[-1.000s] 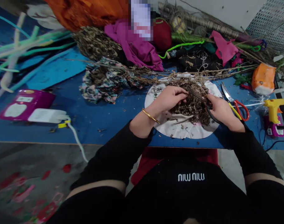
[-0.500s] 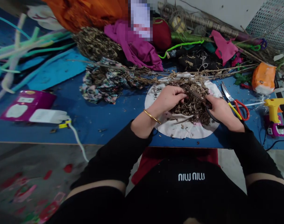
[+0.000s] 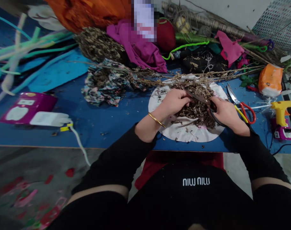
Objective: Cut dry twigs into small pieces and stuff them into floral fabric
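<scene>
Centrally, right of mid-frame, dark-bladed scissors [image 3: 200, 98] cross crumbly brown dried leaves [image 3: 198, 113] on a round white cloth [image 3: 192, 134]. Your right hand [image 3: 224, 111] is closed on their black handles; your left hand's [image 3: 176, 101] fingers bunch together at the blades, any pinched scrap unclear. Red-and-yellow-handled scissors [image 3: 243, 110] lie at right.

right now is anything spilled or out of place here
Yes, slightly: dry leaf crumbs lie on the blue table, outside the white cloth bearing the pile, and red scraps litter the floor.
</scene>
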`<state>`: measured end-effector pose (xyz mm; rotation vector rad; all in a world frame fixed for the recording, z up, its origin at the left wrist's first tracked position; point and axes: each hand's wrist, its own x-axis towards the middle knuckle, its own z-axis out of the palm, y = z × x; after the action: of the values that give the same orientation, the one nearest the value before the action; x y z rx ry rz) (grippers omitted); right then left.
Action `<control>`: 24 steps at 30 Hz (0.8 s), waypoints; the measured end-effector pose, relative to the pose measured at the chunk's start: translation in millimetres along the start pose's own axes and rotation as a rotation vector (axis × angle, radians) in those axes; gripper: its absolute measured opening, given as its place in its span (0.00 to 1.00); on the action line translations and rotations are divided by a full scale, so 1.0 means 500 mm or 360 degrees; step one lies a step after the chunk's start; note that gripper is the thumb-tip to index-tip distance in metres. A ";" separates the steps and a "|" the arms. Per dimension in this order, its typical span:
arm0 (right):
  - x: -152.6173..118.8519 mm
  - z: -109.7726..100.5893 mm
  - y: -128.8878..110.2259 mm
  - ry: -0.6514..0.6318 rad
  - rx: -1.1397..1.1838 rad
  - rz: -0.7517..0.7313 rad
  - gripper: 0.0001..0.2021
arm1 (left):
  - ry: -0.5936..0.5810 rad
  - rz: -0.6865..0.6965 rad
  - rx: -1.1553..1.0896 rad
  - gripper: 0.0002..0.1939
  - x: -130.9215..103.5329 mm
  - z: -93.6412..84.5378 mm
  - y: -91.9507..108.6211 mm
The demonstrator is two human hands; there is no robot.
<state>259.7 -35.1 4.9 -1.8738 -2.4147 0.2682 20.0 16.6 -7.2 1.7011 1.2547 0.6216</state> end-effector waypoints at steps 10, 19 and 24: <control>0.002 0.005 0.015 0.0141 0.0218 0.0024 0.18 | 0.0064 0.0016 -0.0063 0.10 0.000 0.002 -0.001; -0.001 0.002 0.001 0.0080 0.0156 -0.0027 0.21 | 0.0094 -0.0046 -0.0403 0.09 -0.001 0.016 0.002; 0.000 0.007 0.003 0.0000 0.0061 -0.0040 0.17 | 0.0059 -0.0068 -0.0419 0.08 -0.001 0.022 -0.004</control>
<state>260.2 -34.9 1.2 -1.8265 -2.4132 0.3107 27.8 12.5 -14.1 1.4479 1.1754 0.7605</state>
